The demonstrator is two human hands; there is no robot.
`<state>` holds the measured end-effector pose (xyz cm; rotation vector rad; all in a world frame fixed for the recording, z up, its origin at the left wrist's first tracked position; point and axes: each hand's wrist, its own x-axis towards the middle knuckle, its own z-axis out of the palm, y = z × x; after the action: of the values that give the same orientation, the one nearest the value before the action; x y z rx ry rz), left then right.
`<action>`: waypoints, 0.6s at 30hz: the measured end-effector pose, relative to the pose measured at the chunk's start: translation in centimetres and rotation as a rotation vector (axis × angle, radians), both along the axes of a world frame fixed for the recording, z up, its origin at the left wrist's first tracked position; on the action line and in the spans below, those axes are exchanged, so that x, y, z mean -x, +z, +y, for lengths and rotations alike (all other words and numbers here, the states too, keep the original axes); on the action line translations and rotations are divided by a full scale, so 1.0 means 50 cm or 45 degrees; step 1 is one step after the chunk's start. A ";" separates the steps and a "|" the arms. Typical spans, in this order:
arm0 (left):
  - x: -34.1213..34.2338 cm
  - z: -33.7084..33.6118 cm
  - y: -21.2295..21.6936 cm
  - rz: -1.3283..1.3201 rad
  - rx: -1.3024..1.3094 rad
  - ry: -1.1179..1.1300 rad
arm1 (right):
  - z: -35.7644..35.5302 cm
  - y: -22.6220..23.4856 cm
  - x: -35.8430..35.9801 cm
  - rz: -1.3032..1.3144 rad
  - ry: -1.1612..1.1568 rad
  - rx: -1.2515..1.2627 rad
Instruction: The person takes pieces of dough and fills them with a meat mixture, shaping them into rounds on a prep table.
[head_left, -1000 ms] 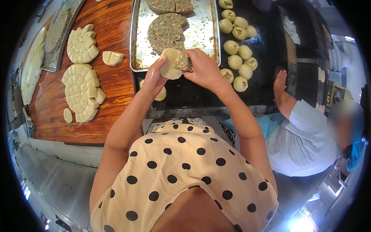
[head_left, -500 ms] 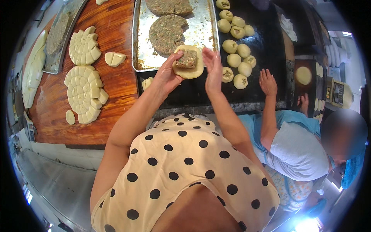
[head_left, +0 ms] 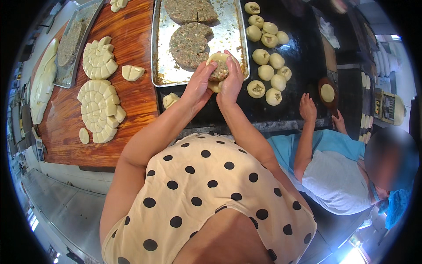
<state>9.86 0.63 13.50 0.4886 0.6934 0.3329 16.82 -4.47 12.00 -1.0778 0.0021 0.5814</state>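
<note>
Enclosing a block of filling (head_left: pixel 220 71), a dough wrapper (head_left: pixel 216 57) is sitting between two cupped hands, appearing over the near edge of a metal tray (head_left: pixel 231 42). Its pale edge is showing above the filling, and a lower portion is showing between the hands. The left hand (head_left: pixel 200 84) is curving around the left side, with its thumb pointing toward the filling. The right hand (head_left: pixel 230 82) is curving around the right side. Both hands are partly closed, holding the dough wrapper jointly; the undersides of the grip are hidden.

Behind the hands, the tray is carrying two large filling slabs (head_left: pixel 189 46). To the right, a group of round buns (head_left: pixel 266 71) is standing on a black worktop (head_left: pixel 198 115). Near the left forearm, a pale dough lump (head_left: pixel 169 100) is lying beside the tray. To the left, a wooden table (head_left: pixel 140 132) is supporting cut dough pieces (head_left: pixel 101 103), a narrow tray (head_left: pixel 65 80) of filling and a long dough strip (head_left: pixel 44 83). At far right, a co-worker (head_left: pixel 336 180) is gripping a brown paddle (head_left: pixel 332 105) bearing a dough disc (head_left: pixel 327 93).
</note>
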 end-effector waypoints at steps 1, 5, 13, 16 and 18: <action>0.000 0.003 0.007 0.053 -0.040 -0.040 | -0.001 -0.007 0.003 -0.007 -0.036 -0.011; -0.010 0.003 0.004 0.119 -0.122 -0.126 | -0.010 -0.018 0.006 0.009 -0.085 0.025; 0.000 0.010 -0.051 0.044 -0.183 -0.204 | -0.004 -0.059 0.013 -0.256 -0.186 0.146; 0.003 0.022 -0.006 -0.090 0.062 -0.243 | -0.012 -0.012 0.001 0.202 -0.164 -0.040; 0.016 0.024 0.017 -0.130 0.101 -0.248 | -0.011 -0.007 -0.002 0.320 -0.121 -0.128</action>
<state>9.07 1.82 14.37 0.4563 0.5524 0.1456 16.90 -5.02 11.66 -0.8968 0.2395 0.6212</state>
